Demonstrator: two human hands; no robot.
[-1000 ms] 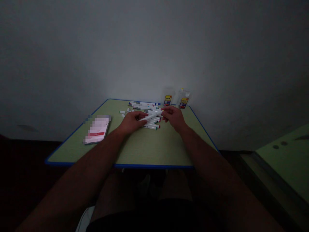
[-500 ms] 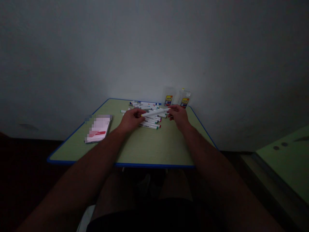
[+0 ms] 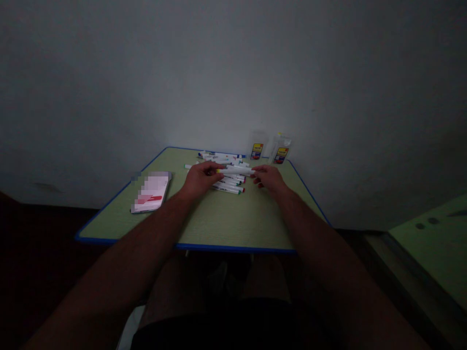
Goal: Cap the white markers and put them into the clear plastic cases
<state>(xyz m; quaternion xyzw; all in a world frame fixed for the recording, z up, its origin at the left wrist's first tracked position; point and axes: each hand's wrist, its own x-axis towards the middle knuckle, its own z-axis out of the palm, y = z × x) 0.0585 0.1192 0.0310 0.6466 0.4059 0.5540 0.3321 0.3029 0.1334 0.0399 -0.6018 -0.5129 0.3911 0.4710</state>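
Note:
A white marker (image 3: 236,171) with a yellow end lies level between my two hands, above a heap of markers. My left hand (image 3: 201,179) pinches its yellow end. The fingers of my right hand (image 3: 268,178) are closed on its other end. Under and behind it, several white markers (image 3: 229,187) with green, red, pink and blue ends lie loosely on the table (image 3: 233,221). Part of the heap is hidden by my left hand and the held marker.
Two clear plastic cases with yellow labels, a left case (image 3: 257,151) and a right case (image 3: 280,154), stand at the table's back right near the wall (image 3: 219,73). A flat pinkish-white packet (image 3: 151,192), partly pixelated, lies on the left. Blue edging (image 3: 233,249) rims the table.
The held marker has turned from a slant, right end higher, to nearly level. My right hand has come slightly down. The view has shifted a little.

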